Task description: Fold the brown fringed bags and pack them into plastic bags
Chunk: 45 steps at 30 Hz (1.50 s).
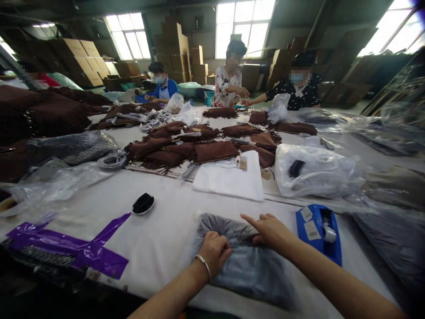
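Observation:
A grey item in a clear plastic bag (252,274) lies flat on the white-covered table (159,248) in front of me. On the bag's left part rests my left hand (214,252), a bracelet at its wrist, fingers curled against the plastic; whether it pinches the film is hard to see. Over the upper right part of the bag is my right hand (270,228), index finger stretched out to the left and the others partly bent, gripping nothing. A blue tape dispenser (320,232) stands just right of that hand. A black-topped brush (143,204) lies to the left.
Purple tape (96,250) covers the table's front left edge. Beyond my hands lie a folded white cloth (229,179), a stuffed plastic bag (315,173) and brown fringed pieces (215,151). Several people are across the table; dark bagged goods (392,248) lie right.

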Motion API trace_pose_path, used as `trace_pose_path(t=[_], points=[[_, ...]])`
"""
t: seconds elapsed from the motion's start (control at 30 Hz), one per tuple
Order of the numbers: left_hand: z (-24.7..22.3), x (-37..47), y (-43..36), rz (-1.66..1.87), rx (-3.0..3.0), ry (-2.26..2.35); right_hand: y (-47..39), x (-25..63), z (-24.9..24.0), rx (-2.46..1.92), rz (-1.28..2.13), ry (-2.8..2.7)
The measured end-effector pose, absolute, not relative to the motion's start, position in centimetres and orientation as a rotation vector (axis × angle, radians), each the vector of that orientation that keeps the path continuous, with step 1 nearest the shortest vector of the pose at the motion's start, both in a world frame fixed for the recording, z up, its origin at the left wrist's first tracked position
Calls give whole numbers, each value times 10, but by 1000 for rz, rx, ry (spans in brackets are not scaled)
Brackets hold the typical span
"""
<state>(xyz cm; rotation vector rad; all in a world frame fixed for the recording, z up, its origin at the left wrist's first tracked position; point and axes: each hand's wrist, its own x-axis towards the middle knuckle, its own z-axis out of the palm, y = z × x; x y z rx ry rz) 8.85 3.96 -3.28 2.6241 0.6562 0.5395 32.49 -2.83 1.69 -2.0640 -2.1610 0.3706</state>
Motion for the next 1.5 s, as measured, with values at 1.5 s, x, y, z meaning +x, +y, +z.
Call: trace_pose_path(t=[1.5], points=[[-28, 68, 49, 528, 2704, 628, -11, 343, 26, -2406, 519, -2070]])
